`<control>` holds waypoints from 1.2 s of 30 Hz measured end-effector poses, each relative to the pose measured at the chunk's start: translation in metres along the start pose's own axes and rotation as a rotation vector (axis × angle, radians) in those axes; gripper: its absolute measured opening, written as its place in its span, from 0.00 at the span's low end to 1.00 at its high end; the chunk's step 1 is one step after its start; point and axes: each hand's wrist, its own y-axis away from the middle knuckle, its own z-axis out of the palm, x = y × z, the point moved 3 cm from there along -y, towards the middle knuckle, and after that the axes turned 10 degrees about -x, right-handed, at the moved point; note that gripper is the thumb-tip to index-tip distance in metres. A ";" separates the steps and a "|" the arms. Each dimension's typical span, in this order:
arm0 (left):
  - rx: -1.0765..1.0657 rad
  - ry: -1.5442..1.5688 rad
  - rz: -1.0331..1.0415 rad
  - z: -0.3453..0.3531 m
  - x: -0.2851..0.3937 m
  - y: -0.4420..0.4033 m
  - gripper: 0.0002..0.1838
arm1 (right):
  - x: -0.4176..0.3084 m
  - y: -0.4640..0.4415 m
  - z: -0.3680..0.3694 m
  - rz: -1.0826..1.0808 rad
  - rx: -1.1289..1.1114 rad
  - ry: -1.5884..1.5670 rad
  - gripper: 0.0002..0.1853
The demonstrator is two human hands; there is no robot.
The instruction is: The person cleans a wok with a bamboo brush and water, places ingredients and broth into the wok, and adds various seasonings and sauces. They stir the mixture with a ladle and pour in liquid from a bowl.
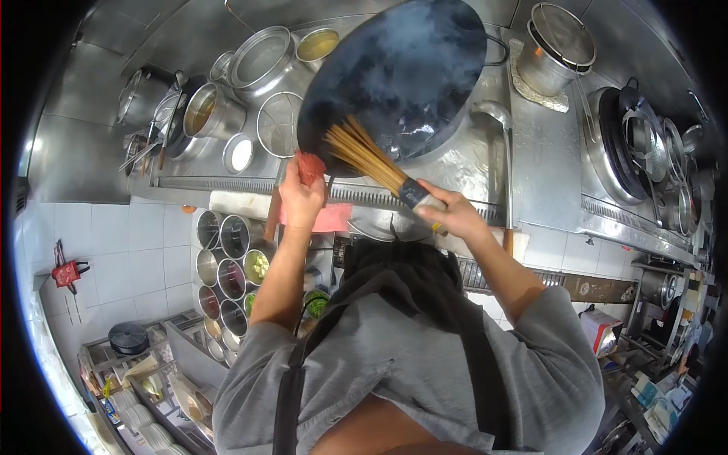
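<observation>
Both hands stand apart, just left and right of the frame's centre, and we find each closed on something. The left hand [300, 202] clasps a bunched red cloth [309, 167] at the lower left rim of the big dark wok [341, 98]; we cannot tell whether a handle of the wok lies inside the folds. The right hand [455, 212] grips the bound end of a bamboo brush [371, 161], whose splayed bristles point up and left over the wok's lower left part. The wok fills the top centre of the frame, tilted, with pale vapour [413, 45] hanging over its bowl.

We judge the step in hand to be brushing out a hot wok, the left hand steadying and the right scrubbing. As we read it, the next move calls for cloth between palm and metal, and for bristles led along the curve with a light, even wrist. We would mind the ladle [494, 114], which lies on the stove [455, 163] right of the wok, near the brush's likely sweep.
</observation>
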 end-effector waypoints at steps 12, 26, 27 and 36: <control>-0.142 0.583 -0.626 0.044 -0.055 -0.050 0.16 | -0.022 0.046 -0.159 0.060 0.751 0.023 0.30; -0.304 1.079 -0.875 0.167 -0.072 -0.023 0.14 | -0.051 -0.275 -0.129 0.036 0.708 -0.309 0.33; -0.261 1.069 -0.801 0.175 -0.078 -0.017 0.14 | -0.051 -0.275 -0.115 0.047 0.707 -0.307 0.33; -0.538 0.614 -0.710 0.099 -0.134 -0.018 0.32 | -0.078 -0.210 -0.132 0.354 0.083 1.052 0.28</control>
